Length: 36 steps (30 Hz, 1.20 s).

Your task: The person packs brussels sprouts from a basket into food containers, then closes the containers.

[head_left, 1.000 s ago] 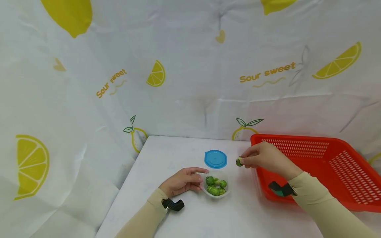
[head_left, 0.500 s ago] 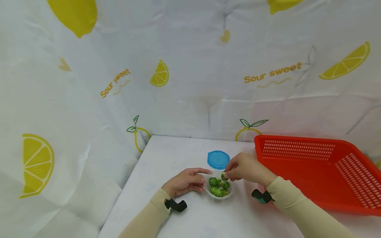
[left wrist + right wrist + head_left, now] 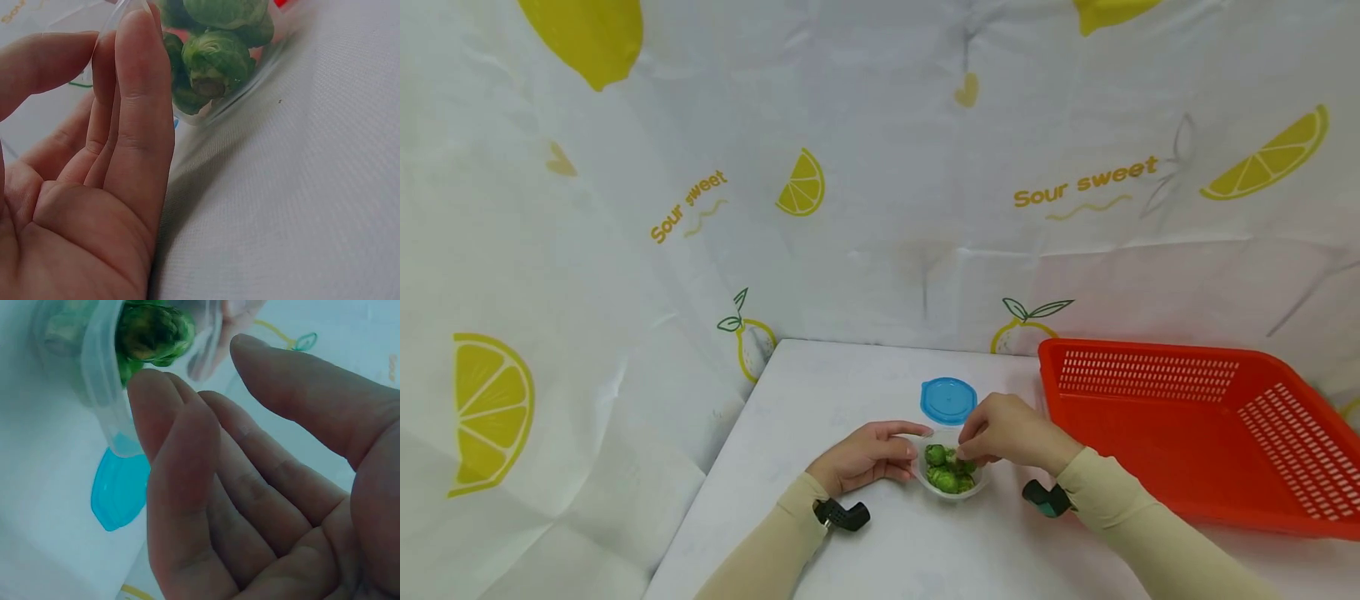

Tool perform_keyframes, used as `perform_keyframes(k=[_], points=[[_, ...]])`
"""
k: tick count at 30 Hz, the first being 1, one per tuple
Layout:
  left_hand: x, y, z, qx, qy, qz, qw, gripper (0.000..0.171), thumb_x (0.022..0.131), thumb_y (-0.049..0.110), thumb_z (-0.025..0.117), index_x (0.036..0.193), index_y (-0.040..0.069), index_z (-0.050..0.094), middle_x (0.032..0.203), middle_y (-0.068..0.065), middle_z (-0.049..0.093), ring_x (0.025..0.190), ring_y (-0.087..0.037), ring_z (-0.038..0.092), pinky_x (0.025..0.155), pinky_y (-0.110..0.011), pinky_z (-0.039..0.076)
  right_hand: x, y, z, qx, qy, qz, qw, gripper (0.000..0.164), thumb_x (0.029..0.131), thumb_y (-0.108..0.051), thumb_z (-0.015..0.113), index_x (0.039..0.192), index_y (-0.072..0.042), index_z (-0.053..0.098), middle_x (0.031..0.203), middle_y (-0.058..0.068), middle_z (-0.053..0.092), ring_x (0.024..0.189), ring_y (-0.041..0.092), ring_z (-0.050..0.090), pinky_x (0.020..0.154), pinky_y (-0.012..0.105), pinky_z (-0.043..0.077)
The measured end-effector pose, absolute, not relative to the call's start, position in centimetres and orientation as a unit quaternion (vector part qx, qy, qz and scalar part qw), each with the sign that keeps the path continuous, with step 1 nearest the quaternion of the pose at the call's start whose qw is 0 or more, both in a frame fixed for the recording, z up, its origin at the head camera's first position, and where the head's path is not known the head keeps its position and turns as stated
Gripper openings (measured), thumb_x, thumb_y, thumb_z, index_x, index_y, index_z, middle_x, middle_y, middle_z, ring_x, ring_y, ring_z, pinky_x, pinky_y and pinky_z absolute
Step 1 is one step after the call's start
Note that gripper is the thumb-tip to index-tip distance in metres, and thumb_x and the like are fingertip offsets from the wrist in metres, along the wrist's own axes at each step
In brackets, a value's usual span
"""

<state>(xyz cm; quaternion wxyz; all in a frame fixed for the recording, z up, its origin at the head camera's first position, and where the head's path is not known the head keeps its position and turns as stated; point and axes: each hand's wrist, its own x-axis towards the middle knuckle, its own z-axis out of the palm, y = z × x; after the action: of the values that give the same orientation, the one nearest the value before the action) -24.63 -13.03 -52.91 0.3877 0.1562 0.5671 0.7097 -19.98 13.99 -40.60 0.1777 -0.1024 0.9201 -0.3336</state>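
A small translucent container (image 3: 953, 497) stands on the table, holding several green Brussels sprouts (image 3: 942, 478). At its left side rests my left hand (image 3: 867, 457), fingers nearly straight and touching the wall; the left wrist view shows sprouts (image 3: 215, 62) through the clear plastic beyond the fingertips. Over the container's right rim my right hand (image 3: 1015, 431) reaches in, hiding part of the contents. Thumb and fingers are apart in the right wrist view, with nothing between them, and one sprout (image 3: 156, 334) lies in the container just past the fingertips.
A blue lid (image 3: 949, 401) lies on the white table (image 3: 842, 383) behind the container. On the right stands a large red plastic basket (image 3: 1157, 442) with slotted walls. White cloth (image 3: 880, 275) printed with lemons hangs behind and to the left.
My right hand has carried a Brussels sprout left from beside the basket to the container and let it go inside. The left hand has stayed at the container's side.
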Motion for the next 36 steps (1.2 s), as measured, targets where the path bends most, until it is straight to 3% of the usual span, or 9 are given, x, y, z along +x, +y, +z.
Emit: perform_keyframes(k=[7,14,19,27,36], points=[[-25.4,-12.8,-52.6,0.158,0.571,0.707,0.387,0.05,0.106,0.015,0.068,0.155,0.013,0.058,0.095,0.0,0.073,0.086,-0.011,0.074,0.085,-0.026,0.065,-20.6,14.6,-40.5,-0.084,0.912,-0.377,0.135,0.018,0.097,-0.027,0.082,0.106,-0.012,0.084,0.09,0.0,0.078,0.086,0.022,0.074,0.082,0.041,0.067],[-26.2,-12.9,-52.0,0.161,0.609,0.684,0.368,0.046,0.106,0.018,0.068,0.151,0.013,0.062,0.098,-0.002,0.073,0.09,-0.014,0.074,0.087,-0.029,0.066,-21.3,14.3,-42.9,-0.032,0.916,-0.4,-0.024,0.031,0.108,-0.027,0.066,0.127,-0.006,0.077,0.111,0.012,0.081,0.097,0.026,0.074,0.084,0.045,0.067],[-27.3,-13.0,-50.8,0.144,0.676,0.656,0.302,0.041,0.107,0.02,0.067,0.145,0.006,0.067,0.105,-0.009,0.075,0.094,-0.017,0.076,0.089,-0.033,0.067,-21.8,14.2,-45.2,0.01,0.923,-0.375,-0.083,0.037,0.11,-0.015,0.056,0.138,0.005,0.068,0.124,0.026,0.075,0.106,0.038,0.071,0.092,0.053,0.066],[-29.9,-11.2,-50.0,0.081,0.764,0.6,0.223,0.046,0.106,0.027,0.069,0.142,-0.002,0.068,0.122,-0.021,0.077,0.1,-0.017,0.077,0.09,-0.032,0.067,-23.2,14.1,-48.1,0.028,0.939,-0.336,-0.065,0.037,0.108,-0.005,0.051,0.136,0.015,0.065,0.124,0.035,0.068,0.12,0.053,0.065,0.107,0.067,0.055],[-30.9,-9.1,-49.8,0.054,0.803,0.557,0.204,0.041,0.102,0.027,0.073,0.131,-0.002,0.075,0.11,-0.013,0.079,0.098,-0.019,0.077,0.089,-0.032,0.067,-24.4,14.9,-50.2,0.038,0.918,-0.396,0.001,0.042,0.111,-0.012,0.048,0.143,0.01,0.064,0.14,0.032,0.064,0.135,0.053,0.058,0.117,0.067,0.047]])
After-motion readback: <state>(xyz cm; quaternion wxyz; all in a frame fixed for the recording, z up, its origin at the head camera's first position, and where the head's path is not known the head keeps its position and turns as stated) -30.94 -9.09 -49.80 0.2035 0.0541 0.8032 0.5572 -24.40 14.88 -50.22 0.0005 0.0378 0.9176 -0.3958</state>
